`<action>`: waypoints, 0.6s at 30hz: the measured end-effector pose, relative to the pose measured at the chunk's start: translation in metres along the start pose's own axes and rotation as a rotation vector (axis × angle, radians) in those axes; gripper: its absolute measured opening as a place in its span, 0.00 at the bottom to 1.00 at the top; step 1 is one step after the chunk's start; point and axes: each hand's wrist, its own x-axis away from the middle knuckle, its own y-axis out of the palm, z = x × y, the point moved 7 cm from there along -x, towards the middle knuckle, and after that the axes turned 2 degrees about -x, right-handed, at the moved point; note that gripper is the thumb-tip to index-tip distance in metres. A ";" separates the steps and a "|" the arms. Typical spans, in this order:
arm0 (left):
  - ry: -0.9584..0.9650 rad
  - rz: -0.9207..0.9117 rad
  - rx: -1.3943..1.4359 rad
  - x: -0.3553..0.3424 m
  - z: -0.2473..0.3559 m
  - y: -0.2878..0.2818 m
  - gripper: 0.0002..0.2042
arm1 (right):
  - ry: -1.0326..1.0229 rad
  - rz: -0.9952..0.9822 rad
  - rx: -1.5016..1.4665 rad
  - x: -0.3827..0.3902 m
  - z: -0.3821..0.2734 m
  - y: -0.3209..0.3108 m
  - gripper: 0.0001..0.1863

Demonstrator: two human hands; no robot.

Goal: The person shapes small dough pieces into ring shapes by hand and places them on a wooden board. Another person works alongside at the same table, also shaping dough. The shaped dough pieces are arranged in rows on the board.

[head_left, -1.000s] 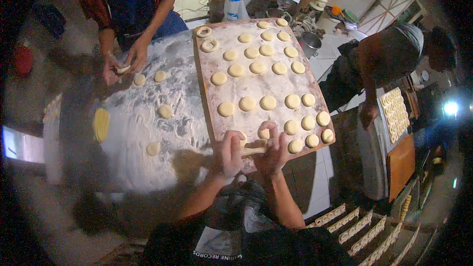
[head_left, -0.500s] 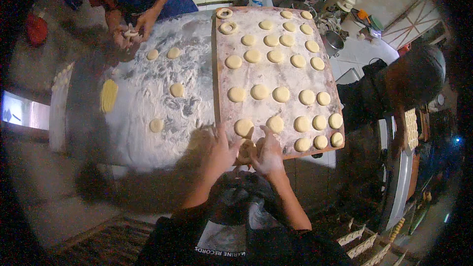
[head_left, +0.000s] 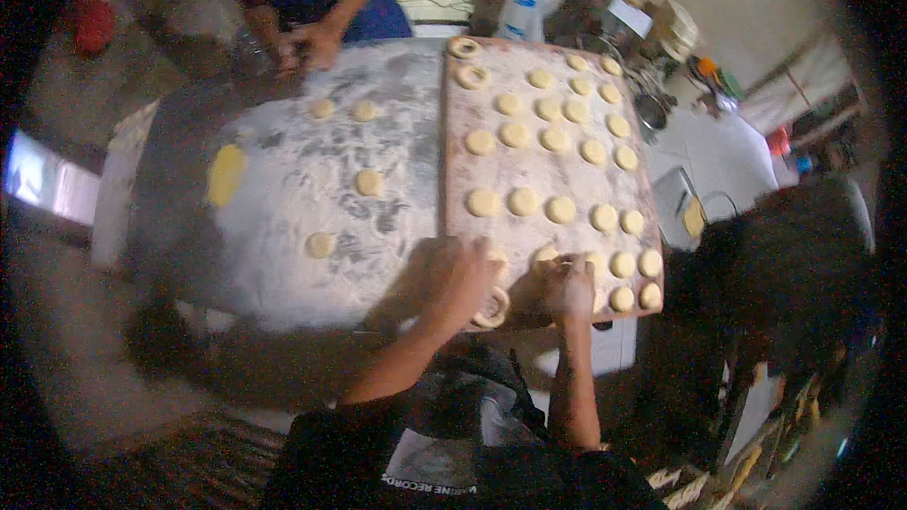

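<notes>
At the near edge of the floured wooden board [head_left: 463, 165], my left hand [head_left: 465, 279] is over a round dough piece that it mostly hides; motion blurs its fingers. Just below those fingers lies a dough ring [head_left: 490, 307] with a hole in its middle. My right hand [head_left: 572, 291] is farther right, its fingers curled among the front dough rounds. A dough round [head_left: 545, 256] shows partly beside its fingertips, and another is partly covered behind it. Whatever the right fingers grip is hidden. Several flat dough rounds [head_left: 560, 210] sit in rows beyond my hands.
Two more dough rings [head_left: 471, 76] lie at the board's far left corner. On the floured metal table [head_left: 283, 274] to the left are several dough rounds [head_left: 368, 182] and a flat yellow piece [head_left: 227, 175]. Across it, a co-worker's hands [head_left: 316, 45] are together. A dark figure [head_left: 756, 264] is at right.
My hands, which were together around the dough ring, have moved apart. The ring now lies uncovered near the edge, and the right hand has gone right to other rounds. The whole view has shifted.
</notes>
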 end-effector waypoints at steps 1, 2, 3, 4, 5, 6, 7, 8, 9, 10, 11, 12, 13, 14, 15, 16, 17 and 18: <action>0.106 0.054 0.117 -0.003 0.004 0.008 0.14 | -0.003 -0.066 -0.025 -0.009 -0.007 0.007 0.17; 0.213 -0.008 0.196 0.000 0.015 -0.016 0.12 | 0.005 -0.129 -0.056 -0.017 -0.012 0.014 0.16; 0.312 -0.082 0.283 0.004 0.024 -0.041 0.10 | 0.013 -0.218 -0.176 -0.021 -0.036 0.002 0.16; 0.318 0.036 0.506 0.005 0.012 -0.030 0.11 | 0.013 -0.260 -0.111 -0.023 -0.059 -0.004 0.17; 0.325 0.169 0.727 0.008 -0.009 -0.017 0.13 | 0.001 -0.209 -0.207 -0.024 -0.096 -0.018 0.15; 0.213 0.212 0.817 0.010 -0.034 -0.023 0.13 | -0.047 -0.202 -0.355 -0.021 -0.128 -0.024 0.16; 0.102 0.254 0.908 0.017 -0.068 -0.029 0.14 | -0.092 -0.195 -0.503 -0.020 -0.154 -0.025 0.18; 0.002 0.282 0.998 0.027 -0.098 -0.035 0.15 | -0.131 -0.287 -0.590 -0.022 -0.162 0.004 0.20; -0.004 0.407 0.883 0.034 -0.136 -0.053 0.16 | -0.170 -0.390 -0.677 -0.022 -0.183 0.025 0.22; -0.166 0.325 0.818 0.041 -0.178 -0.056 0.15 | -0.220 -0.521 -0.516 -0.021 -0.205 0.052 0.19; -0.232 0.332 0.777 0.046 -0.214 -0.069 0.14 | -0.319 -0.600 -0.384 -0.016 -0.245 0.061 0.16; -0.284 0.336 0.735 0.046 -0.241 -0.078 0.14 | -0.316 -0.682 -0.399 -0.010 -0.270 0.079 0.17; -0.234 0.381 0.714 0.040 -0.261 -0.086 0.14 | -0.409 -0.641 -0.381 -0.004 -0.298 0.081 0.13; -0.182 0.424 0.690 0.033 -0.278 -0.092 0.14 | -0.542 -0.524 -0.210 -0.005 -0.310 0.093 0.12; -0.133 0.464 0.668 0.026 -0.290 -0.100 0.14 | -0.666 -0.407 -0.036 -0.005 -0.325 0.101 0.13; -0.294 0.332 0.501 0.020 -0.306 -0.093 0.14 | -0.651 -0.387 -0.001 -0.004 -0.328 0.107 0.13; -0.262 0.434 0.449 0.027 -0.309 -0.098 0.13 | -0.634 -0.365 0.033 -0.002 -0.329 0.112 0.14; -0.212 0.542 0.401 0.031 -0.304 -0.101 0.13 | -0.612 -0.326 0.075 -0.009 -0.331 0.112 0.15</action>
